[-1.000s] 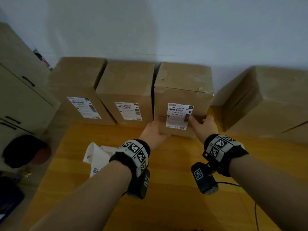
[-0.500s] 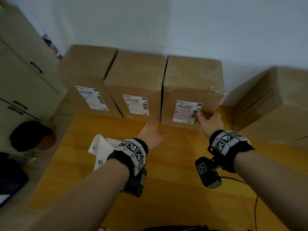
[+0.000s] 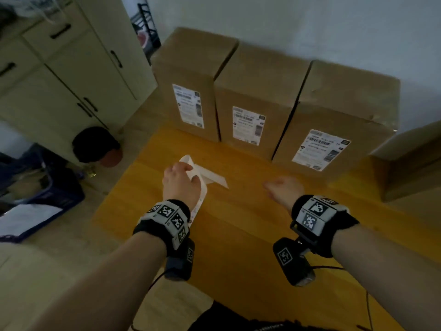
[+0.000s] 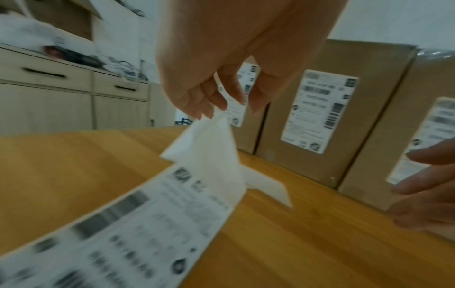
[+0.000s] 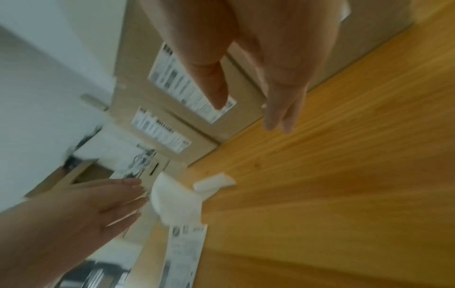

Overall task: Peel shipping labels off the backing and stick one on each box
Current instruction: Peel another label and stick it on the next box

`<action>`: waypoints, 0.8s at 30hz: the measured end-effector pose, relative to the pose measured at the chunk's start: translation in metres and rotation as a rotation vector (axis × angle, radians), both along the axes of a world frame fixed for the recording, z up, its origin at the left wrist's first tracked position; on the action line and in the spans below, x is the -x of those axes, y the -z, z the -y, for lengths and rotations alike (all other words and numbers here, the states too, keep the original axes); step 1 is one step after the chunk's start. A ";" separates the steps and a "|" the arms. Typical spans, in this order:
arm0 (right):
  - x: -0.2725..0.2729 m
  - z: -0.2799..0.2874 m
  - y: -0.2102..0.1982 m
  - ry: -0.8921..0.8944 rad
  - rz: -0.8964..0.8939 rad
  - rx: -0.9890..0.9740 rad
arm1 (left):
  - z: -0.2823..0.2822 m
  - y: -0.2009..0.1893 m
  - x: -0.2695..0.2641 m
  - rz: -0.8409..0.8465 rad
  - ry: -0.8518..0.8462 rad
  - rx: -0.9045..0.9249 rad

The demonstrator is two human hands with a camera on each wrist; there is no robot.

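Dim, even indoor light; wide-angle bending at edges; both wrist views motion-blurred, print on the label strip [image 4: 138,230] smeared.

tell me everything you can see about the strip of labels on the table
The label strip is a long white paper band lying on the wooden table, printed with blurred barcodes and text. Its far end is bare white backing, curled and folded, with one flap lying flat on the wood. The left hand pinches that curled end and lifts it; the rest trails back under the wrist. The right hand is apart from it.
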State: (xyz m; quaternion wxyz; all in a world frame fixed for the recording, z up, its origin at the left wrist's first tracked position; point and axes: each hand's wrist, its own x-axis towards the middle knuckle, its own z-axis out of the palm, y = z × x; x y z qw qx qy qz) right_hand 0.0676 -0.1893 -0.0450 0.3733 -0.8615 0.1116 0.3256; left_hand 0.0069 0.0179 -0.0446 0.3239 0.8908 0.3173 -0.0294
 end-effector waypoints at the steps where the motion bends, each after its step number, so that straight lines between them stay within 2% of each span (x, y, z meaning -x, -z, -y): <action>1: 0.005 -0.009 0.000 -0.055 -0.007 -0.005 | -0.010 0.004 0.005 -0.059 -0.028 0.003; 4: 0.018 -0.034 0.004 -0.164 -0.052 -0.039 | -0.036 0.025 0.015 -0.330 0.044 0.004; 7: 0.027 -0.048 0.010 -0.234 -0.036 -0.037 | -0.043 0.035 0.023 -0.405 0.124 0.005; 12: 0.031 -0.056 0.017 -0.286 -0.016 -0.015 | -0.049 0.040 0.022 -0.258 0.177 0.022; 16: 0.030 -0.059 0.016 -0.290 0.022 -0.026 | -0.046 0.034 0.019 -0.256 0.179 -0.019; 20: 0.032 -0.064 0.009 -0.299 0.169 -0.107 | -0.036 0.017 0.014 -0.141 0.165 0.170; 24: 0.033 -0.070 -0.013 -0.469 0.450 -0.076 | -0.020 -0.007 0.008 -0.009 0.067 0.415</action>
